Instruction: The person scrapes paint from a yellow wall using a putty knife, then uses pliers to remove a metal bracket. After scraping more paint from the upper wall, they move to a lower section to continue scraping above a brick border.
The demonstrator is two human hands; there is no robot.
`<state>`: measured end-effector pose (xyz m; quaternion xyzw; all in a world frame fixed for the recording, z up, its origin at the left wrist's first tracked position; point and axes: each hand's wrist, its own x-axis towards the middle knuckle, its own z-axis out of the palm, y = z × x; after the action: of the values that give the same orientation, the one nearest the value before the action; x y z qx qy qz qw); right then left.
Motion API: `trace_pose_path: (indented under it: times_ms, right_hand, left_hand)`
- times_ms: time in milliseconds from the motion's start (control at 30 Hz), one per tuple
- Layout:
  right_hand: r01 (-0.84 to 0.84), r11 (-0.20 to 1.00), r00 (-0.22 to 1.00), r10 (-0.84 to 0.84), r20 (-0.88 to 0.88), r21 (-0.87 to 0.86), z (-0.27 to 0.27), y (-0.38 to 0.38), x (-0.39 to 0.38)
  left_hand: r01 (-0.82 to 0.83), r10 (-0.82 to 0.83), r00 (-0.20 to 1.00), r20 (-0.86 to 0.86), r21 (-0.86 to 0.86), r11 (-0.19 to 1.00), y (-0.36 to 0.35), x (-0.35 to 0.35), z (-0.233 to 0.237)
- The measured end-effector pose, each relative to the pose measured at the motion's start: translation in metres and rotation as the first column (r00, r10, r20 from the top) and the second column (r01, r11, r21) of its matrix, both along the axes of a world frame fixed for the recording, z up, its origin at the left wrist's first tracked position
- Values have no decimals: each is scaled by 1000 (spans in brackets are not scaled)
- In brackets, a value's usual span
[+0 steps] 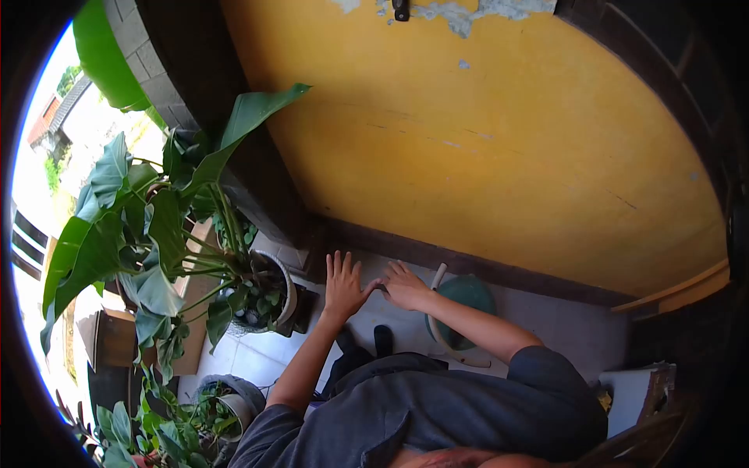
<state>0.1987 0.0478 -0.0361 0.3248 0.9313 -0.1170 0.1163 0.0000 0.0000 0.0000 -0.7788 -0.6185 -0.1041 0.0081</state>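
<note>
My left hand is held out in front of my body, empty, with its fingers spread and pointing away from me. Beside it, my right hand is stretched out too, with nothing in it. The two thumbs come together between the hands and overlap in this view. Just right of my right hand, partly behind the forearm, is a green round object on the floor, with a pale hose or pipe along it. Left of my left hand stands a large potted plant with broad leaves.
A yellow wall with peeling paint and a dark baseboard rises ahead. A dark pillar stands at left. More potted plants are at lower left. Pale tiles cover the floor. A white box-like object is at lower right.
</note>
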Motion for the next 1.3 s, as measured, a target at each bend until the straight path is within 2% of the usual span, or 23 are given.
trace_pose_path:
  times_ms: [67,100,133,167,200,300,367,400,433,467,533,567,633,667,767,867,967,1167,1300]
  right_hand:
    - [65,994,993,-73,-91,-91,-5,-20,11]
    - [164,984,873,-177,-454,-70,-20,35,-8]
    - [251,961,635,-253,-730,-115,-62,37,-15]
    - [305,949,541,-239,-806,-77,-70,38,-13]
    - [361,932,444,-211,-871,-41,-78,40,-10]
    - [374,854,794,-94,-600,361,15,91,18]
    - [645,739,645,-389,-658,194,47,99,31]
    - [717,697,521,-543,-658,-7,62,100,41]
    - [759,619,386,-678,-625,-203,76,102,51]
    - [753,552,231,-732,-641,-359,90,104,54]
    - [648,399,-95,-803,-589,-649,105,101,59]
    - [687,401,-102,-773,-626,-607,96,104,68]
    - [760,398,-95,-714,-694,-514,75,110,83]
    - [743,342,-192,-714,-673,-576,63,101,84]
    - [735,264,-298,-701,-648,-624,72,111,81]
    - [692,281,-336,-689,-642,-665,72,121,95]
    - [464,357,-481,-667,-570,-810,112,126,96]
    - [409,573,-449,-551,-703,-710,173,160,99]
    - [361,645,-420,-533,-735,-674,196,186,100]
  left_hand:
    - [28,-58,964,260,118,993,-5,23,11]
    - [156,-195,919,342,137,978,52,29,30]
    - [278,-303,842,447,124,953,52,56,41]
    - [394,-393,740,546,122,911,52,73,46]
    - [458,-455,731,508,128,880,56,77,41]
    - [647,-661,654,368,179,741,74,61,36]
    - [722,-764,594,251,253,644,78,22,45]
    - [742,-755,568,329,192,642,86,4,27]
    - [729,-639,624,451,-41,683,99,-16,7]
    - [695,-499,688,527,-280,663,114,-36,-6]
    - [553,-305,746,592,-295,779,136,-62,-6]
    - [473,-203,761,616,-314,823,146,-72,-5]
    - [439,-87,710,699,-342,831,167,-83,-11]
    - [416,-9,676,737,-373,829,165,-86,-18]
    - [408,29,648,761,-379,830,188,-84,-6]
    - [450,43,599,800,-380,808,203,-80,-15]
    - [467,88,545,834,-389,794,217,-71,-18]
    - [449,135,433,891,-344,825,241,-42,17]
    - [422,93,421,902,-286,860,250,-22,43]
